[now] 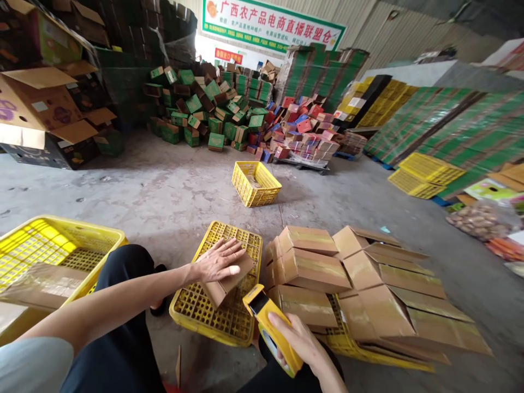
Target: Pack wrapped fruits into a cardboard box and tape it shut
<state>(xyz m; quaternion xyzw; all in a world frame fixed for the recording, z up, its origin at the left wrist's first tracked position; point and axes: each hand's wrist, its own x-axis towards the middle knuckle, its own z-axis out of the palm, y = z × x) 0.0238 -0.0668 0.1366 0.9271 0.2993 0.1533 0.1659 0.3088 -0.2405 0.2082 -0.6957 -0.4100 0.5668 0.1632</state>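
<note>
Right hand (pixel 302 343)'s fingers are clamped round a yellow tape dispenser (pixel 266 315), 5 o'clock from the small carton (pixel 230 283). Left hand (pixel 216 261) lies flat on that carton, fingers slightly apart, atop a yellow crate (pixel 192 297). Stacked cartons (pixel 313 267) at 3, yellow basket (pixel 262 197) farther, around 1.

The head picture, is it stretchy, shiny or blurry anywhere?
In the head view, the cardboard boxes at lower right look stretched, probably by a wide lens; in that same view, the plastic wrap at right shows pale glare, the plastic bag below it looks soft, and the tape dispenser looks clearer.
</note>
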